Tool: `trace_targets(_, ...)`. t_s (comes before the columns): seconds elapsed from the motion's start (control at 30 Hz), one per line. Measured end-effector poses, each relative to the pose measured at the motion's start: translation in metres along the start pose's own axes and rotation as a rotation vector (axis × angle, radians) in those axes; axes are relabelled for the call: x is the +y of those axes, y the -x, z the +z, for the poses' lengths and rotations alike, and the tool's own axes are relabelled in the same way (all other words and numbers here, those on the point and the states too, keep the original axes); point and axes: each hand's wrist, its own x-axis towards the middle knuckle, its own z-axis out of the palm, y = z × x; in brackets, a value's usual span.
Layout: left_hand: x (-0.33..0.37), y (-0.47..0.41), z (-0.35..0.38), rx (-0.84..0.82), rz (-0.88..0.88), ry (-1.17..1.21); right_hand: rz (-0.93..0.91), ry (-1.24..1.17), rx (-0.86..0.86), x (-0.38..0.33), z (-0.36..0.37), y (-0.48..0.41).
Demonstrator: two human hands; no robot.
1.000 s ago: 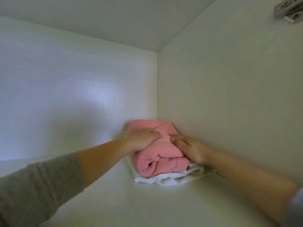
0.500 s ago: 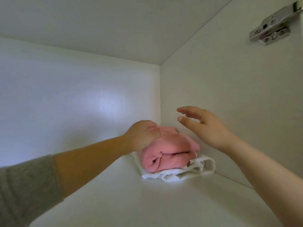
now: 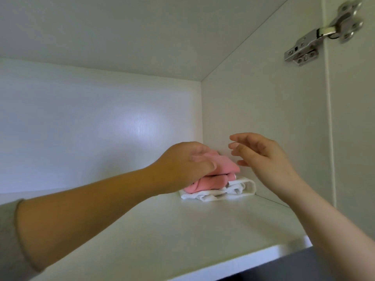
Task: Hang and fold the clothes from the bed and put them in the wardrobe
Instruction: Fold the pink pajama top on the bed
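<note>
On the wardrobe shelf (image 3: 182, 230), the pink garment (image 3: 225, 169) is lying folded atop the white garment (image 3: 233, 191) in the back-right corner; I am judging this stowing done, left hand (image 3: 182, 165) and right hand (image 3: 261, 157) hovering slack, gripping nothing

A silver metal hinge (image 3: 322, 35) sits at the upper right: a flat plate with screws at one end, a round cup at the other, joined by a bent arm. A dark grey patch (image 3: 294, 266) fills the bottom right corner, too blurred to identify.
</note>
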Motion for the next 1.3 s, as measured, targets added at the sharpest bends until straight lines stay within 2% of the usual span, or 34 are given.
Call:
trace_targets(0.13, 0.029, 0.027, 0.003, 0.094, -0.044, -0.074, -0.006, -0.096, -0.017, -0.011, -0.011, 0.023)
trace_targets(0.33, 0.071, 0.071, 0.033, 0.256, -0.096, -0.034, -0.006, -0.347, -0.026, -0.011, -0.038, 0.067)
trace_targets(0.57, 0.107, 0.124, 0.092, 0.608, -0.207, 0.302, 0.101, -0.612, -0.074, -0.003, -0.07, 0.113)
trace_targets(0.73, 0.132, 0.169, 0.124, 0.783, -0.225, 0.515, 0.26, -0.988, -0.105, -0.024, -0.07, 0.157)
trace_targets(0.9, 0.137, 0.234, 0.134, 0.891, -0.256, 0.566, 0.291, -0.986, -0.249, -0.039, -0.054, 0.201)
trace_targets(1.3, 0.112, 0.373, 0.101, 1.029, -0.453, 0.35, 0.266, -0.851, -0.523, -0.084, 0.036, 0.299)
